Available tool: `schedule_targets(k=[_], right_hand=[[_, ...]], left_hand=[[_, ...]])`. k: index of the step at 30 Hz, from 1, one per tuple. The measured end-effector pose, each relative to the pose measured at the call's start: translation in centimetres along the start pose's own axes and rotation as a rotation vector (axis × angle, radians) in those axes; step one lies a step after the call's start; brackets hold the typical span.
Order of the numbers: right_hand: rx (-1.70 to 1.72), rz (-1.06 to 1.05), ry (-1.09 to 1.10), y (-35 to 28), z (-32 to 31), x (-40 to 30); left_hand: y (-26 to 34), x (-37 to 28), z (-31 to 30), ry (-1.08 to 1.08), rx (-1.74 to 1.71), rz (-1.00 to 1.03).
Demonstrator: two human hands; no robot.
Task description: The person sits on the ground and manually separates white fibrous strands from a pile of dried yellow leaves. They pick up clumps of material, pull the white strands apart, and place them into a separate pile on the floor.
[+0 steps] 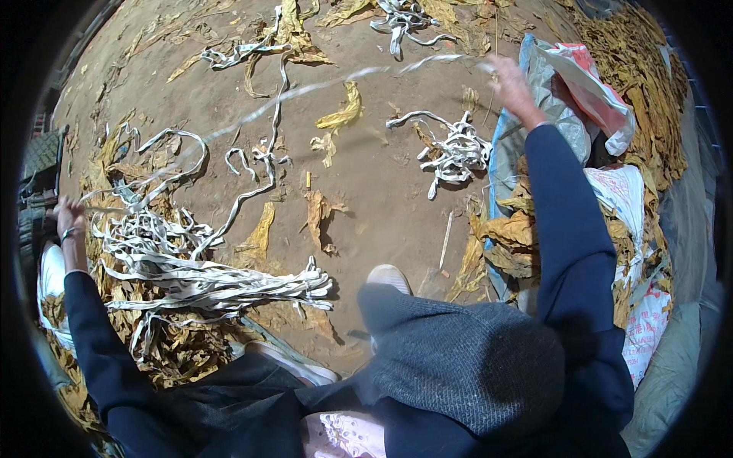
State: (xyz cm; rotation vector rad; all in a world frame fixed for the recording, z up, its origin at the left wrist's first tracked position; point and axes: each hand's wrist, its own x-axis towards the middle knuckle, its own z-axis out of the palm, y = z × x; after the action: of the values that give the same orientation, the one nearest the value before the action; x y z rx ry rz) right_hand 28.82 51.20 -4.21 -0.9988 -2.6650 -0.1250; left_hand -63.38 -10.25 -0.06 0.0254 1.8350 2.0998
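Observation:
A long white cloth strip (pixel 366 72) stretches in an arc across the ground between my two hands, blurred by motion. My right hand (pixel 512 89), raised at the upper right, grips one end of it. At the far left my left hand (pixel 70 217) is closed on the strip, with a band around the wrist. Just right of my left hand lies a big bundle of white cloth strips (pixel 229 280), tangled at one end and laid side by side at the other. It rests on dried brown leaves (pixel 189 349), apparently tobacco.
Tangled strips (pixel 458 150) lie near a grey woven sack (pixel 509 137) with a blue edge. More strips (pixel 401 20) lie farther off. Leaves are heaped (pixel 635 91) at the right. Single leaves (pixel 343 109) litter the bare earth (pixel 366 194). A printed white bag (pixel 647 332) is beside my right arm.

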Motion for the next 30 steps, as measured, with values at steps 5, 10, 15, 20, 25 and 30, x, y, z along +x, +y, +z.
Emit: schedule_targets(k=[5,10,15,20,25,30], right_hand=[[0.012,0.003,-0.495,-4.0,2.8,-7.8],[0.331,0.285,-0.190,-4.4,2.2,-7.6],[1.263,0.738,-0.181,-9.0,-7.1,-5.3],[1.173,0.526,-0.192,-13.5,-13.7,-5.0],[1.094,0.372,-0.230,-21.9,-15.7,-6.4],[0.877,-0.108,-0.072,-30.1,-9.6,-10.0]], left_hand=[[-12.2,-18.8,20.9,-0.476,0.155,-0.263],[-13.9,-36.5,32.7,-0.592,0.327,-0.369],[-16.7,-45.1,36.0,-0.841,0.122,-0.860],[-16.5,-49.9,37.9,-1.023,0.078,-1.019],[-15.1,-53.1,39.0,-1.057,0.181,-0.949],[-16.1,-55.6,38.0,-0.998,0.089,-1.113]])
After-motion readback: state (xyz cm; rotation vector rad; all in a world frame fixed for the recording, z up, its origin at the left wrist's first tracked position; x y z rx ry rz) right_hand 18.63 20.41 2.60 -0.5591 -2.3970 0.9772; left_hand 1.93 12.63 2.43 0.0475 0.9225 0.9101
